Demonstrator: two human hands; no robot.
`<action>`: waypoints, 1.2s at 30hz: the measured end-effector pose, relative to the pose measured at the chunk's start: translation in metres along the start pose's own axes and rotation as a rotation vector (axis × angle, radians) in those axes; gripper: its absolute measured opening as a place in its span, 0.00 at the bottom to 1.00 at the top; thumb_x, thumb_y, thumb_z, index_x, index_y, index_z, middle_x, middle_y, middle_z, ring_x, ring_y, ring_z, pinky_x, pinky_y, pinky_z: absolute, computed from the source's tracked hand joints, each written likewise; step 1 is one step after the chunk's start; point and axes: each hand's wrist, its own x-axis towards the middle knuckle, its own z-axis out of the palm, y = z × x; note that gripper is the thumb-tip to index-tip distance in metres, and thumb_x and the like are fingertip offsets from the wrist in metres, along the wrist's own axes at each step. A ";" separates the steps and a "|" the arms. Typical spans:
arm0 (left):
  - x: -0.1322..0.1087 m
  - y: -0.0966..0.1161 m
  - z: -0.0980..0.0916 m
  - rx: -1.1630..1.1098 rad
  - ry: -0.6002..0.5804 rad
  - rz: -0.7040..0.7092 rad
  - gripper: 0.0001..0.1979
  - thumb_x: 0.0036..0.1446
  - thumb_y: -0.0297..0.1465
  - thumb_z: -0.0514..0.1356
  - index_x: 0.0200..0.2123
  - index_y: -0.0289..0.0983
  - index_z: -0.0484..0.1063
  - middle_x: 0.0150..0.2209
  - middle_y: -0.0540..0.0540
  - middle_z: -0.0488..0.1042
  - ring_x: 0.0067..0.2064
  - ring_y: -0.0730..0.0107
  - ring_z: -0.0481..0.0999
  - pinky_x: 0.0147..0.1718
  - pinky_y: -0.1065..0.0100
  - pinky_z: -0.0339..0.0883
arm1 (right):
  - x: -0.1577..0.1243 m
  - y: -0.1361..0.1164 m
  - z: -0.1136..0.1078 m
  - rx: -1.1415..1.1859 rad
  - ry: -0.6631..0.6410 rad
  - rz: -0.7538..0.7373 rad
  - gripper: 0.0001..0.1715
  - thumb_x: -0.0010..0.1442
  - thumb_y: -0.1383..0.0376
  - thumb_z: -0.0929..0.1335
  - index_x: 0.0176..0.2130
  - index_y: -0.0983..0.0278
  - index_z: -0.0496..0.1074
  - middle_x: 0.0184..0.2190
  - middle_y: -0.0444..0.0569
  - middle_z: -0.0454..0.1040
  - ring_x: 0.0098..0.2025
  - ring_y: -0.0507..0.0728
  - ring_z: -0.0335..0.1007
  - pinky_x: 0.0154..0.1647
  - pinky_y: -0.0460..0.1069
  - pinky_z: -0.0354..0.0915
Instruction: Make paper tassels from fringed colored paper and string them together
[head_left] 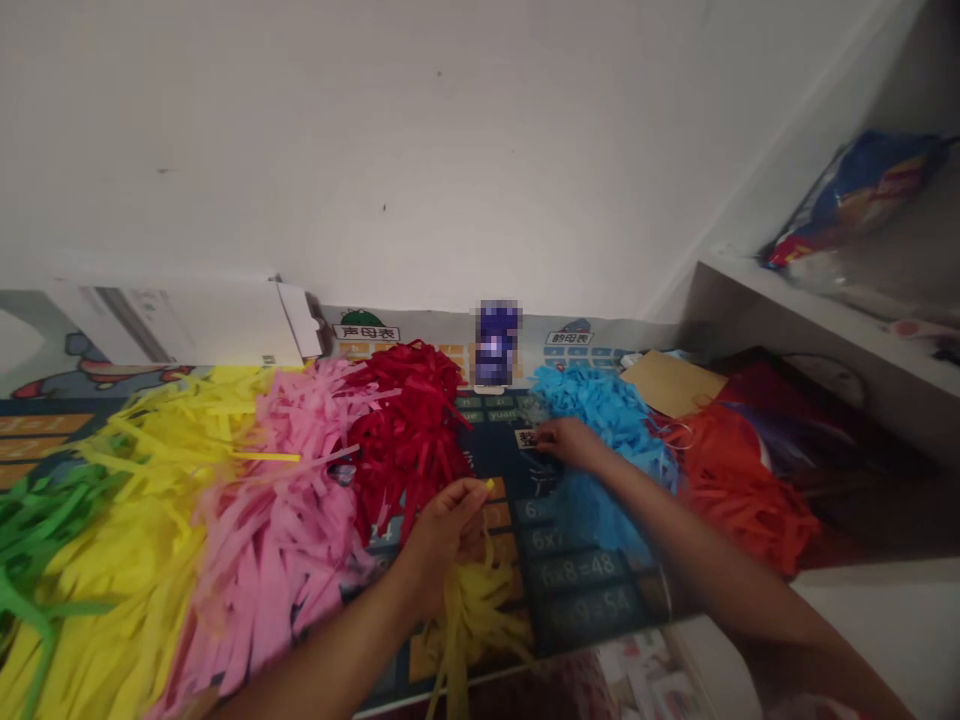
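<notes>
My left hand is closed in a pinch on a bunch of yellow crepe-like strips. A small yellow end pokes out above the fingertips, and the loose strips hang below the hand over the mat's front edge. Farther forward, my right hand has its fingers bent together beside a small white patch with a printed character. What those fingertips hold, if anything, is too small to make out. Just right of that hand lies a pile of blue strips, partly behind the forearm.
Piles of red, pink, yellow and green strips cover the left side. Orange strips lie at right under a shelf. A white box and a blurred-out upright object stand by the wall.
</notes>
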 end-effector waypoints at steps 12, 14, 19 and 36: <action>0.005 -0.006 -0.003 0.035 0.044 0.058 0.25 0.38 0.47 0.72 0.29 0.36 0.67 0.14 0.63 0.50 0.15 0.86 0.47 0.14 0.80 0.40 | -0.014 -0.024 0.012 -0.317 0.023 0.022 0.15 0.62 0.76 0.61 0.39 0.71 0.76 0.38 0.61 0.76 0.42 0.62 0.75 0.39 0.50 0.65; 0.006 -0.007 -0.003 0.028 0.048 0.048 0.25 0.37 0.47 0.72 0.29 0.36 0.67 0.14 0.63 0.52 0.14 0.86 0.49 0.14 0.80 0.41 | -0.018 -0.027 0.008 -0.317 0.046 0.030 0.15 0.64 0.75 0.60 0.39 0.71 0.75 0.38 0.61 0.76 0.41 0.61 0.75 0.38 0.50 0.65; 0.004 -0.007 0.002 -0.026 0.114 0.061 0.24 0.36 0.44 0.74 0.28 0.34 0.70 0.21 0.54 0.70 0.21 0.81 0.66 0.19 0.78 0.57 | -0.051 -0.070 -0.001 -0.243 0.143 -0.087 0.12 0.68 0.67 0.61 0.42 0.62 0.74 0.41 0.51 0.75 0.43 0.56 0.72 0.41 0.47 0.62; 0.006 0.004 0.000 0.086 0.094 0.140 0.22 0.38 0.45 0.72 0.27 0.33 0.75 0.26 0.47 0.78 0.26 0.73 0.74 0.28 0.72 0.66 | -0.075 -0.095 0.026 1.033 0.378 -0.102 0.07 0.57 0.59 0.71 0.34 0.59 0.79 0.32 0.46 0.80 0.35 0.57 0.75 0.38 0.50 0.69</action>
